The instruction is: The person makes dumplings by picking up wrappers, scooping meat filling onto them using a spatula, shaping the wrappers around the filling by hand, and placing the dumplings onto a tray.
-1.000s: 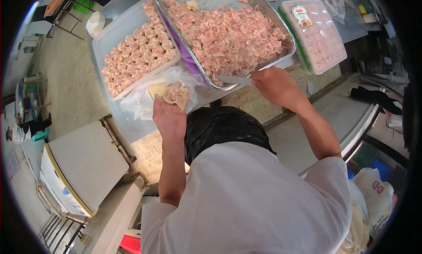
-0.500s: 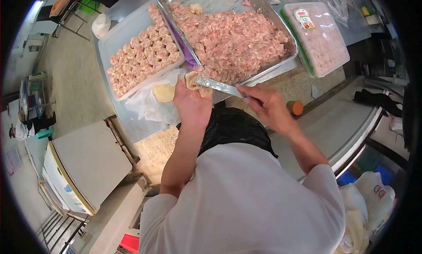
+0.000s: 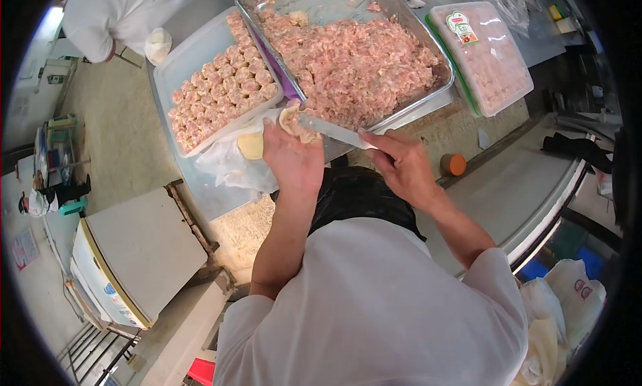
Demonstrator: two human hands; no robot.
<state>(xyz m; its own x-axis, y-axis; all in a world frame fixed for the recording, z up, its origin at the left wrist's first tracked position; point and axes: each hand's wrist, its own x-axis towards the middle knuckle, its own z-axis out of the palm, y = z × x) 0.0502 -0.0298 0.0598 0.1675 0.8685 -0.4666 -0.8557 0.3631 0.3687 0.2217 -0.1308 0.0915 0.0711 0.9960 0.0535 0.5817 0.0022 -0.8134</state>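
My left hand (image 3: 294,160) cups a dumpling wrapper (image 3: 288,124) with some meat filling in it, its fingers curled round the dough. My right hand (image 3: 400,160) grips the handle of a flat metal spatula (image 3: 334,132), whose blade tip presses against the filling in the wrapper. Just beyond both hands, a metal tray (image 3: 445,85) holds a large mound of minced meat (image 3: 361,65). To its left, open-topped dumplings (image 3: 224,82) stand in rows in a clear plastic box (image 3: 200,45). A round yellowish wrapper (image 3: 251,146) lies on a plastic bag (image 3: 224,162) beside my left hand.
A lidded container (image 3: 481,58) with a green edge stands right of the meat tray. An orange-topped round object (image 3: 453,164) is below the table's right side. Another person in a white shirt (image 3: 127,15) is at the far left. A white cabinet (image 3: 144,252) stands at lower left.
The spatula blade, earlier smeared with meat, now looks mostly bare, with its tip still at the wrapper. A person in white has come into view at the upper left.
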